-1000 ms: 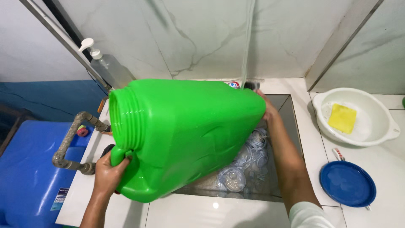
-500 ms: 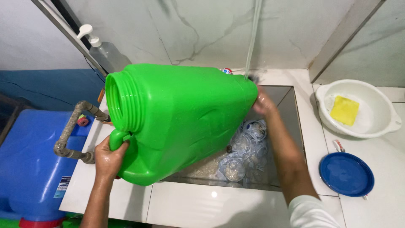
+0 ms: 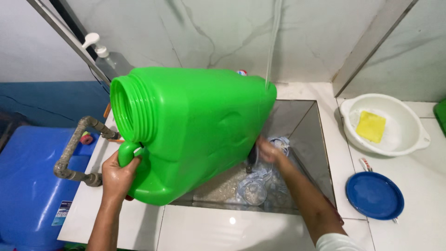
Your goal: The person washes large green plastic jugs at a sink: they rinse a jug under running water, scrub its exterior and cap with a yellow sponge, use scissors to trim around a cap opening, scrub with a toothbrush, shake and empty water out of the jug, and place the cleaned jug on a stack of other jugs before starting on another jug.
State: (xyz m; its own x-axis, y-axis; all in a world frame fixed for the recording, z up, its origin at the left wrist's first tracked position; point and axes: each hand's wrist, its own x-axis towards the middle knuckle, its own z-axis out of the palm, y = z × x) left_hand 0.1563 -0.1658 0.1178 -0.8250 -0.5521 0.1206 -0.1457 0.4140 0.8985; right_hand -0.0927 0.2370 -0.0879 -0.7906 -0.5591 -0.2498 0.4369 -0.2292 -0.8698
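A big green plastic jug [image 3: 200,125] lies tilted on its side over a steel sink [image 3: 304,123], its wide threaded mouth facing left. My left hand [image 3: 118,176] grips the jug's handle below the mouth. My right hand [image 3: 270,151] is down in the sink at the lower corner of the jug's base, fingers curled against it; something dark shows at the fingertips, unclear what. A thin water stream [image 3: 273,42] falls from above onto the jug's base end. Clear glassware [image 3: 254,191] lies in the sink under the jug.
On the white counter at the right are a white basin [image 3: 411,145] holding a yellow sponge [image 3: 370,126] and a blue plate [image 3: 375,195]. A grey pipe [image 3: 69,153] and a blue barrel [image 3: 28,186] stand at the left. A pump bottle [image 3: 109,58] stands behind the jug.
The jug has tipped further, its mouth end rising. My right hand slid from the top of the base down to its lower corner in the sink. A water stream now shows.
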